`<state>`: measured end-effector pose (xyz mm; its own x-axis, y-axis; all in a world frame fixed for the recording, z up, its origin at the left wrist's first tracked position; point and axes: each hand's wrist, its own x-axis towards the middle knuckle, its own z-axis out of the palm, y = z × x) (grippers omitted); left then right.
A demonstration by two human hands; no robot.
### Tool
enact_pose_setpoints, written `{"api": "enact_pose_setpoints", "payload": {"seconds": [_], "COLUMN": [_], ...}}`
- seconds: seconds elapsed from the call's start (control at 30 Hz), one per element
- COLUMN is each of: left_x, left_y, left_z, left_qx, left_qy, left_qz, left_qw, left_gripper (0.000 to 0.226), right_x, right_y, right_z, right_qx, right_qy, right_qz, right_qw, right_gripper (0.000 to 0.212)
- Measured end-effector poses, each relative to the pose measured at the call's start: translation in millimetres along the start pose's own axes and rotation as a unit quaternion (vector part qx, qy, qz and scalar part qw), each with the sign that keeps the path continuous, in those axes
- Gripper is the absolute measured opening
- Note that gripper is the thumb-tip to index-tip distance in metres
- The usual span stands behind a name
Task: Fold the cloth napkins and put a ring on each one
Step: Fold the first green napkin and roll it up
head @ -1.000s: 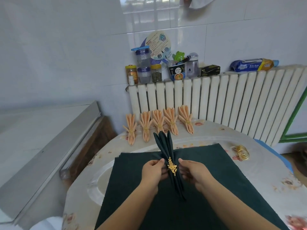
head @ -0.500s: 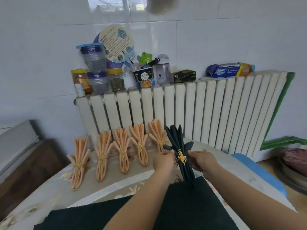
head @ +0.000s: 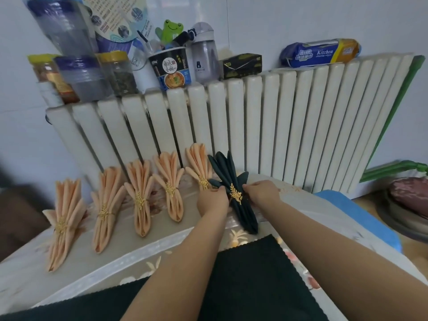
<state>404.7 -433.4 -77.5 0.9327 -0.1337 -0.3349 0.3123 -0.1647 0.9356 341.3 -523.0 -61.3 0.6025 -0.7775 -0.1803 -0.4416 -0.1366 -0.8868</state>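
A folded dark green napkin [head: 243, 214] with a gold leaf ring [head: 236, 195] lies at the right end of a row of several folded peach napkins [head: 141, 200], each with a gold ring. My left hand [head: 212, 201] grips the green napkin's left side at the ring. My right hand [head: 261, 193] pinches its right side. The napkin's fanned top points at the radiator. More dark green cloth [head: 252, 276] lies flat on the table, nearer me, under my forearms.
A white radiator [head: 266, 126] stands right behind the napkins, with jars, a noodle cup [head: 171, 68], a bottle and a wipes pack [head: 319, 54] on top. The table [head: 69, 276] has a patterned cover; a blue edge [head: 361, 216] shows at right.
Both hands carried the ringed green napkin from over the flat green cloth away to the far table edge, beside the last peach napkin. The view swung closer to the radiator.
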Motion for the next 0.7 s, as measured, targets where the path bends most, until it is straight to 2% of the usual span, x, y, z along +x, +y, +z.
{"api": "enact_pose_setpoints", "payload": {"seconds": [0.1,0.23,0.37,0.47,0.63,0.7], "left_x": [-10.2,-39.4,-80.5,-118.2,-208.9,-241.1], "left_y": [3.8,15.5,22.9,18.3,3.0,-6.7], "left_z": [-2.7,-13.0,-35.4,-62.4,-131.7,-161.9], "left_qx": [-0.017,0.032,0.036,0.063,0.045,0.068], "left_qy": [-0.013,-0.001,-0.021,-0.058,-0.129,-0.148], "left_qz": [-0.012,0.011,0.026,0.056,0.022,0.037], "left_qw": [1.0,0.999,0.999,0.995,0.99,0.986], "left_gripper": [0.022,0.027,0.017,0.012,0.008,0.01], "right_x": [-6.0,-30.3,-74.3,-114.5,-201.7,-237.8], "right_y": [1.4,2.4,-3.5,-6.4,2.1,9.7], "right_z": [-3.2,-14.7,-28.3,-37.0,-48.2,-52.6], "right_qx": [0.005,-0.032,-0.079,-0.09,-0.124,-0.136], "right_qy": [-0.006,-0.015,-0.018,-0.03,-0.071,-0.093], "right_qz": [0.002,-0.036,-0.088,-0.119,-0.189,-0.205], "right_qw": [1.0,0.999,0.993,0.988,0.971,0.965], "right_gripper": [0.024,0.022,0.024,0.027,0.027,0.027]}}
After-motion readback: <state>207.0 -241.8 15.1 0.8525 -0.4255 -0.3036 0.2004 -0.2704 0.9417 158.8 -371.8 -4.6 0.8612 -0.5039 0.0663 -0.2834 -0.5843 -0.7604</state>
